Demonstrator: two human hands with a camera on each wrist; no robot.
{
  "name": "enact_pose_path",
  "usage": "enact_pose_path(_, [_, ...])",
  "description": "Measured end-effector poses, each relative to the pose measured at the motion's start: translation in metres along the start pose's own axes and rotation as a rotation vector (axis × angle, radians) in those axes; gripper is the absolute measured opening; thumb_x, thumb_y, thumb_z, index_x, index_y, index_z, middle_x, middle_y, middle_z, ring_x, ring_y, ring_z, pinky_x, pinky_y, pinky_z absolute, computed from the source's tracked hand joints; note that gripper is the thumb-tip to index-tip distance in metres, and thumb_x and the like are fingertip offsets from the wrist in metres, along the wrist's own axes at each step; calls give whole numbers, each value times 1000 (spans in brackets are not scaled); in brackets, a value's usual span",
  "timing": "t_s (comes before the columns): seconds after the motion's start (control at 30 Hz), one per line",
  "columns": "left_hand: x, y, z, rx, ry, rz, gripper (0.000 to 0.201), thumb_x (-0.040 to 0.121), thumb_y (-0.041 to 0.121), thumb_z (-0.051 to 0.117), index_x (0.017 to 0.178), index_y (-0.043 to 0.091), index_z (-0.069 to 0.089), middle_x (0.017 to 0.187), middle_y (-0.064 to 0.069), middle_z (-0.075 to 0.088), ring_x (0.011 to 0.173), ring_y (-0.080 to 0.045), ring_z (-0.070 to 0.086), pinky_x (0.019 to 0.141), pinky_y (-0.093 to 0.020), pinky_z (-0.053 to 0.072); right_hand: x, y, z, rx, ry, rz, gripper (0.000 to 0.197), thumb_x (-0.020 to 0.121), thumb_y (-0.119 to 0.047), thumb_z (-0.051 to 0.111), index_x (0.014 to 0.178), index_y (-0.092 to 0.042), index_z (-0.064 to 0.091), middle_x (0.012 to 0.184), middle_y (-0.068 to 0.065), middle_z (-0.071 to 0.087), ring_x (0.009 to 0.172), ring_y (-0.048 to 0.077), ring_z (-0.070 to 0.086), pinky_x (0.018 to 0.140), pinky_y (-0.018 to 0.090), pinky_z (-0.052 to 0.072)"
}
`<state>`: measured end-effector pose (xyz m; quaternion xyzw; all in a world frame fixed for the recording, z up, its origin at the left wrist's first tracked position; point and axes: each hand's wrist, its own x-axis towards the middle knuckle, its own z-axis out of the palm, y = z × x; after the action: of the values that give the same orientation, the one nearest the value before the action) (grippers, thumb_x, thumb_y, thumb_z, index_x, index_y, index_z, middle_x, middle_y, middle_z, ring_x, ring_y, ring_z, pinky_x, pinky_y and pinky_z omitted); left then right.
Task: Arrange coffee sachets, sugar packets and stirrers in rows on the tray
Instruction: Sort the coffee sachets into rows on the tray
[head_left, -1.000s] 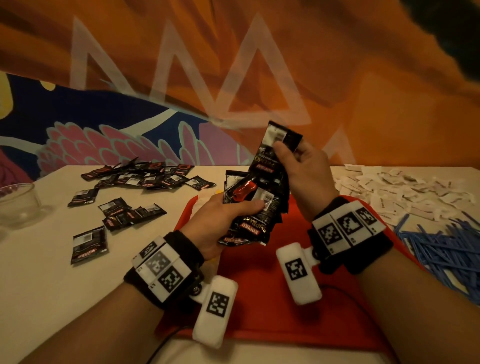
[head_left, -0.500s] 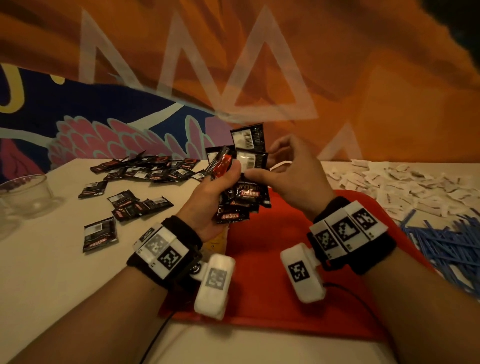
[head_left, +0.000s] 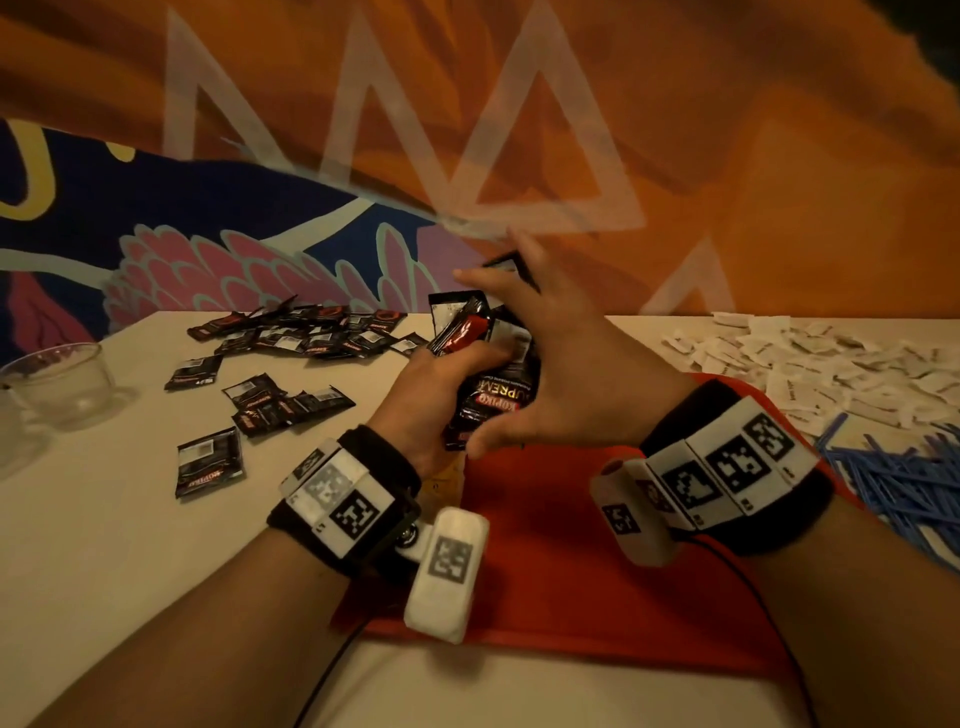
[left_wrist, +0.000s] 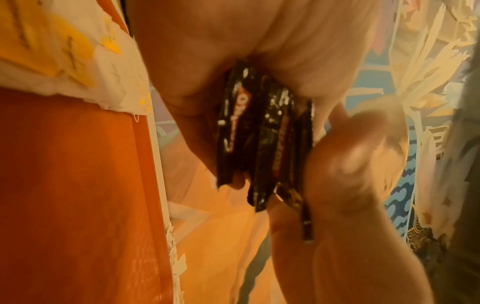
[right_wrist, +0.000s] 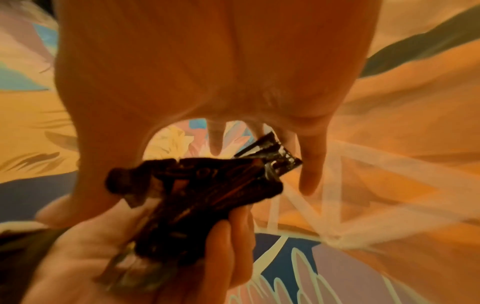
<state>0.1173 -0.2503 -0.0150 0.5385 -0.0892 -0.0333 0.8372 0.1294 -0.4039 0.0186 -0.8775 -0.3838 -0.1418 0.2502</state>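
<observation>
My left hand (head_left: 441, 379) grips a thick stack of black coffee sachets (head_left: 498, 400) upright above the far edge of the red tray (head_left: 545, 545). My right hand (head_left: 561, 374) spans the stack from the right, its straight fingers over the top edge and its thumb under the bottom edge. The left wrist view shows the stack (left_wrist: 259, 133) edge-on between my palm and the right hand (left_wrist: 350, 185). In the right wrist view the sachets (right_wrist: 202, 195) fan out of the left hand (right_wrist: 130, 257) below my straight fingers (right_wrist: 311, 174).
Loose coffee sachets (head_left: 291, 338) lie scattered on the white table to the left. White sugar packets (head_left: 831, 364) are heaped at the back right, with blue stirrers (head_left: 909, 478) in front of them. A glass bowl (head_left: 62, 384) stands at the far left.
My right hand has stopped pinching a single sachet at the top of the stack and now spreads across the whole stack. The left hand keeps its grip.
</observation>
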Motion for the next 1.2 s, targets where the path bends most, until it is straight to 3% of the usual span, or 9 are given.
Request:
enact_pose_path(0.1, [-2,-1,1,-108,-75,-27,26,80,11,58,105,7,64,81,-8,70,69,-19,70,57,-29,57,1,-2,11,-79,-52,57,123,47,-61,89,149,-40,25,163,2,-1,150,26,12,119,45,28])
enact_pose_path(0.23, [-2,-2,-4,-184,-129,-65,21,79,10,61,100,9,65,84,-7,68,77,-19,68,65,-29,55,2,-2,24,-82,13,15,115,54,-50,92,149,-32,30,154,1,20,135,22,39,105,39,47])
enact_pose_path(0.33, [-1,-4,-6,-170,-117,-65,21,80,8,60,101,9,64,86,-8,67,77,-19,68,66,-29,55,1,0,23,-49,11,3,114,56,-50,91,150,-33,30,148,0,28,129,20,43,103,39,48])
enact_pose_path(0.47, [2,-7,-4,-140,-57,-107,30,73,12,59,103,7,63,82,-10,66,71,-21,68,59,-30,57,-2,-4,21,-224,-105,57,128,45,-65,87,151,-40,21,157,5,16,151,30,-1,118,52,17])
enact_pose_path(0.53, [2,-7,-5,-144,-66,-143,27,73,15,58,99,7,63,78,-9,66,68,-20,68,57,-30,55,-2,-7,23,-238,-154,68,128,43,-62,89,149,-39,22,161,4,5,151,30,-7,118,53,17])
enact_pose_path(0.7, [-2,-3,-9,-185,-183,-104,22,81,12,56,100,12,67,89,-7,69,82,-20,68,71,-31,52,3,2,22,-133,0,-64,92,63,-37,85,141,-35,36,135,5,42,123,26,43,97,47,47])
enact_pose_path(0.83, [0,-6,-9,-169,-187,-54,28,80,15,54,104,12,67,92,-7,71,86,-21,69,73,-32,55,2,5,16,-112,6,-70,93,66,-42,81,145,-41,31,126,4,48,112,23,50,91,44,51])
enact_pose_path(1.03, [5,-11,-11,-79,-136,-40,31,71,8,63,102,8,63,87,-9,66,82,-23,66,66,-32,56,0,-4,15,-115,-113,-20,100,56,-52,90,140,-33,40,152,3,26,137,25,34,107,40,43])
enact_pose_path(1.2, [-2,-5,-17,-244,-370,-97,49,69,34,86,113,16,72,112,-6,68,106,-24,65,90,-37,52,4,-3,11,-60,72,-89,76,64,-58,65,135,-36,48,124,-2,53,111,18,54,89,38,52])
